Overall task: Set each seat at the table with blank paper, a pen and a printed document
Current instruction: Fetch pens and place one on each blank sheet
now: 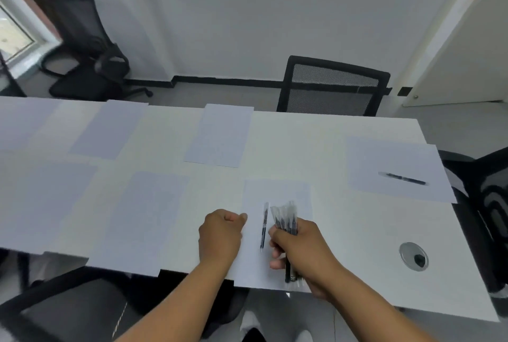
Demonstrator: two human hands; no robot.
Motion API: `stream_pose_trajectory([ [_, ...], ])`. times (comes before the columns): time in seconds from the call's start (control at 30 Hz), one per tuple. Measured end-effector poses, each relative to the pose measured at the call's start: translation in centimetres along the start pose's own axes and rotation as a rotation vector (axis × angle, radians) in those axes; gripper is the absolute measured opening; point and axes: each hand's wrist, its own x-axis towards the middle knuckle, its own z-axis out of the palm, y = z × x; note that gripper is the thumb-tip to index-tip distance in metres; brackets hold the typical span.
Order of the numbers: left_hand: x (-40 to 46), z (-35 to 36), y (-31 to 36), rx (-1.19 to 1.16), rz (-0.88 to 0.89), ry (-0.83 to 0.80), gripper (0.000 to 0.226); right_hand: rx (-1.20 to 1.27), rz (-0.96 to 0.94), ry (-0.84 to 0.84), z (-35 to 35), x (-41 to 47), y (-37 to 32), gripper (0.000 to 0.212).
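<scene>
Several blank sheets lie at the seats on a white table (330, 132). On the near sheet (277, 193) in front of me lies a single pen (264, 227), lengthwise. My right hand (298, 247) grips a bundle of pens (287, 220) over that sheet's right side. My left hand (221, 233) rests with curled fingers at the sheet's left edge and holds nothing. Another pen (404, 178) lies on the sheet (395, 165) at the right end of the table.
Other sheets lie at the far side (220, 135) (108, 128) and the near left (143, 218). A black mesh chair (332, 86) stands behind the table, another chair (483, 204) at the right end, one (68, 306) near left. A round cable grommet (413, 256) sits near right.
</scene>
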Motion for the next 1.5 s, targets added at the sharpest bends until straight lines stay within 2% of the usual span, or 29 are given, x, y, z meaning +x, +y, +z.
stream_pose_trajectory([
  [0.2, -3.7, -5.7, -2.0, -0.092, -0.039, 0.121, 0.025, -0.098, -0.053, -0.089, 4.0, -1.9, -0.9, 0.017],
  [0.4, -5.5, -12.5, -5.0, -0.202, -0.031, 0.205, 0.025, -0.155, -0.112, -0.148, 10.7, -4.6, -1.8, 0.027],
  [0.5, -6.0, -16.1, -6.6, -0.265, -0.008, 0.215, 0.022, -0.147, -0.129, -0.154, 14.4, -6.0, -2.2, 0.019],
  [0.87, -6.6, -33.8, -16.9, -0.381, 0.064, 0.210, 0.022, -0.155, -0.245, -0.124, 34.6, -11.6, -1.7, 0.029],
  [0.97, -6.3, -37.1, -18.3, -0.414, 0.088, 0.206, 0.022, -0.132, -0.265, -0.127, 37.8, -13.0, -2.6, 0.026],
  [1.27, -4.2, -40.2, -17.7, -0.453, 0.221, 0.076, 0.014, -0.114, -0.279, -0.071, 41.1, -13.8, -4.3, 0.030],
  [1.5, 0.5, -40.8, -14.8, -0.345, 0.293, -0.020, 0.015, -0.092, -0.268, -0.077, 42.3, -9.6, -5.9, 0.025],
])
